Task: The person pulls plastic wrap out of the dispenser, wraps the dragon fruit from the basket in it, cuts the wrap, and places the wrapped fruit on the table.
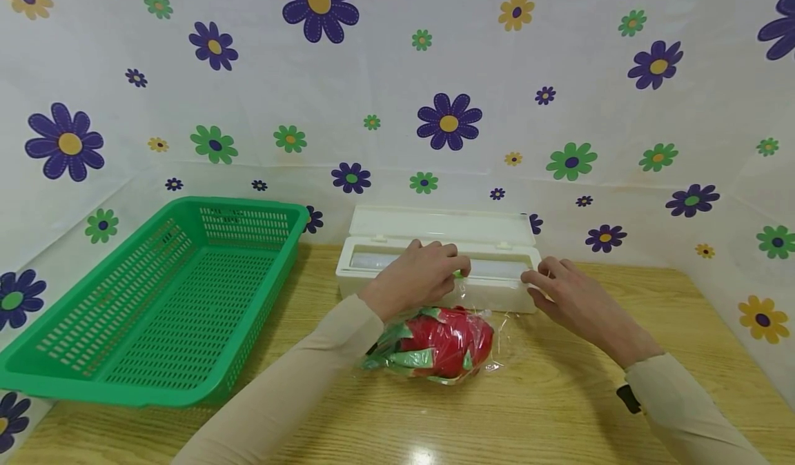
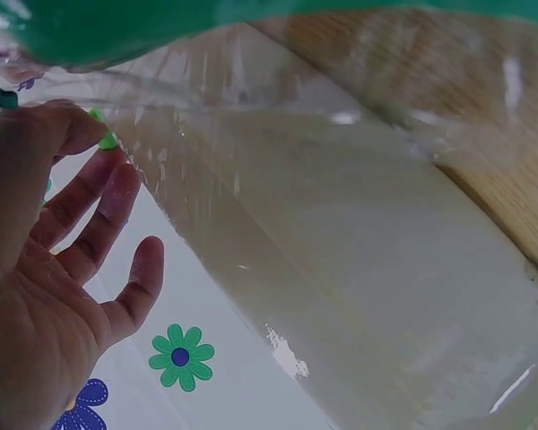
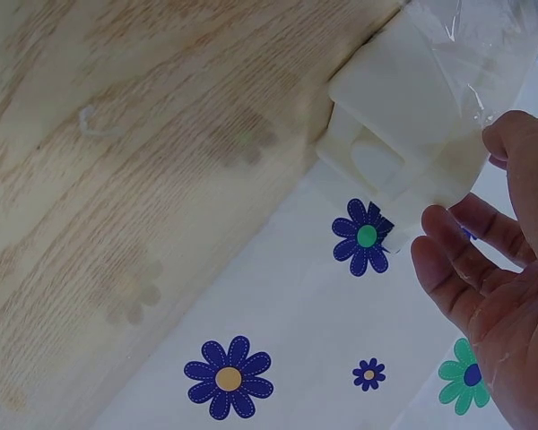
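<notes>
A white cling film dispenser (image 1: 435, 292) stands at the back of the table with its lid (image 1: 435, 223) raised and a roll of film (image 1: 497, 268) inside. My left hand (image 1: 422, 275) pinches a small green slide cutter (image 2: 105, 131) on the dispenser's front edge between thumb and fingers. At the right end, my right hand (image 1: 571, 296) grips the dispenser's corner, thumb in front and fingers behind. Clear film hangs from the front edge toward a red and green dragon fruit (image 1: 450, 344), which lies on the table wrapped in film.
A green plastic basket (image 1: 251, 341) with slotted sides stands on the left. The wooden table (image 1: 559, 410) meets a white flower-patterned cloth (image 1: 385, 106) behind the dispenser and at both sides.
</notes>
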### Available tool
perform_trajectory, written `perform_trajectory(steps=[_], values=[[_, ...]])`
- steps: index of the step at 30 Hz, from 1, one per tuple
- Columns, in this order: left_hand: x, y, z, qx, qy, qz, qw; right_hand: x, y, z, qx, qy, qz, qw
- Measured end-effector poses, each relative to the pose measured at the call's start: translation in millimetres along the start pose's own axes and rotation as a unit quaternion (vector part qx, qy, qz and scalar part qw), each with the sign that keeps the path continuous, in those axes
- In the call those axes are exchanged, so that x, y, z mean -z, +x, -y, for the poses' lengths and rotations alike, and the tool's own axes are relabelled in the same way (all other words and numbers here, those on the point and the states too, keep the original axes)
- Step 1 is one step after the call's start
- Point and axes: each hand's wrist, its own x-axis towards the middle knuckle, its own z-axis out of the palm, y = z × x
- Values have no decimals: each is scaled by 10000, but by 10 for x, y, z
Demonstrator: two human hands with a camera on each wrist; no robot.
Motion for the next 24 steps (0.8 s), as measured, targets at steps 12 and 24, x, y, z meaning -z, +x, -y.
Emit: perform_trajectory(steps=[12, 24], values=[[33, -28, 0, 37, -12, 24, 10000, 3, 1, 0, 78, 54, -67, 9999], [46, -47, 6, 63, 55, 68, 9999, 10, -4, -8, 162, 50, -153, 9997]])
